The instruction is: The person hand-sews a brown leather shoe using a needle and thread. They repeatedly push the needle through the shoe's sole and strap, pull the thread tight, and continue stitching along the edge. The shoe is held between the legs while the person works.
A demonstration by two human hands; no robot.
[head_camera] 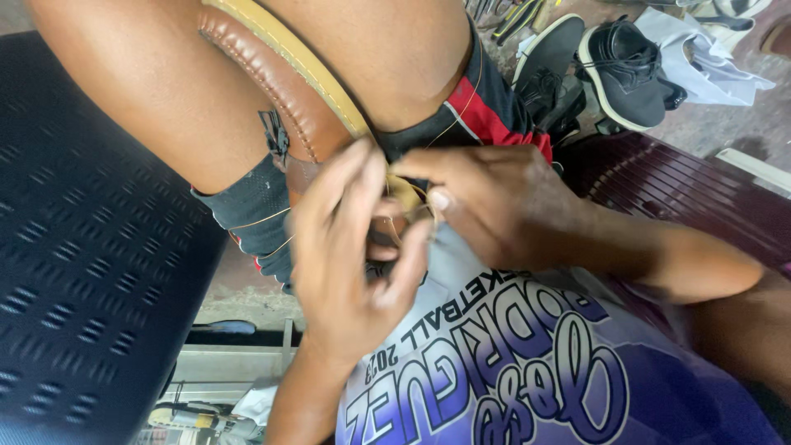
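A brown leather shoe (280,91) with a tan sole edge is clamped between my knees, its heel end toward me. My left hand (346,247) curls around the shoe's near end, fingers bent over it. My right hand (494,202) meets it from the right, thumb and fingertips pinched at the same spot on the shoe's edge. A thin thread (264,221) runs across my dark shorts near the hands. What the right fingers pinch is too small to make out.
A dark perforated seat (91,264) fills the left. A maroon slatted bench (676,189) lies at right. Black sneakers (626,70) and cloth sit on the floor at top right. Tools lie on the floor at bottom left (194,416).
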